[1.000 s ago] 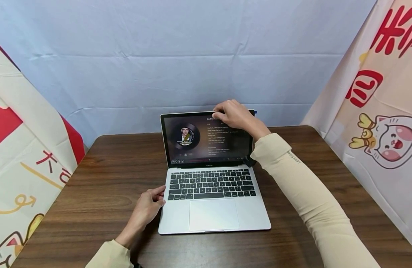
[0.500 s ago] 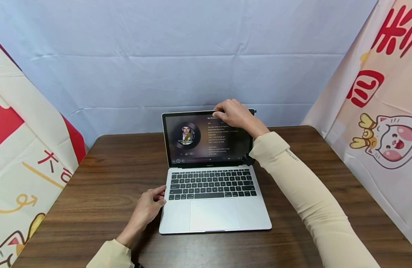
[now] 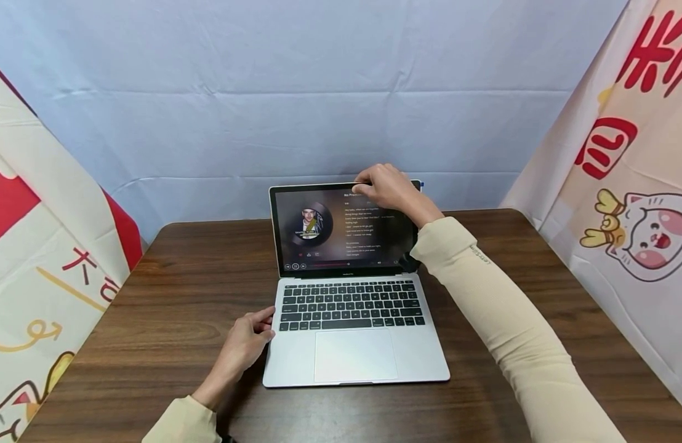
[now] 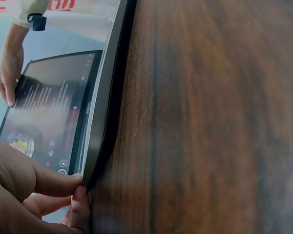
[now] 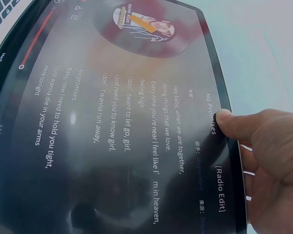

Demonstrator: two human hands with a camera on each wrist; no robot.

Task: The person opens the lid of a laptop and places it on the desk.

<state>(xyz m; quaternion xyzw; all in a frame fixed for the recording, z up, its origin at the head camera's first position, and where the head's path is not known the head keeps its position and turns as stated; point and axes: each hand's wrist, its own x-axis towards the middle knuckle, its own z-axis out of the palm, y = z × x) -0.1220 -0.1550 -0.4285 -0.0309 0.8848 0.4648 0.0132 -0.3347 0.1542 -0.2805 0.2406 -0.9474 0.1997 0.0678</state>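
An opened silver laptop [image 3: 418,351] lies on the wooden table, its lit screen [image 3: 369,240] tilted up at the back. Song lyrics and a round album picture show on that screen. My right hand [image 3: 393,189] pinches the screen's top edge, thumb on the front and the other fingers behind, as the right wrist view shows. At the left side of the base, my left hand [image 3: 242,341] grips the edge between thumb and fingers. In the left wrist view, the left thumb [image 4: 58,183] lies against the base's rim. The base's underside is hidden.
The dark wooden table [image 3: 169,295] extends on both sides of the laptop. A pale blue cloth [image 3: 296,111] hangs behind it. Printed banners with cartoon cats and red characters hang at the left [image 3: 53,246] and right [image 3: 640,184].
The screen appears to lean back very slightly, with the right hand still on its top edge. The left hand keeps its place on the base.
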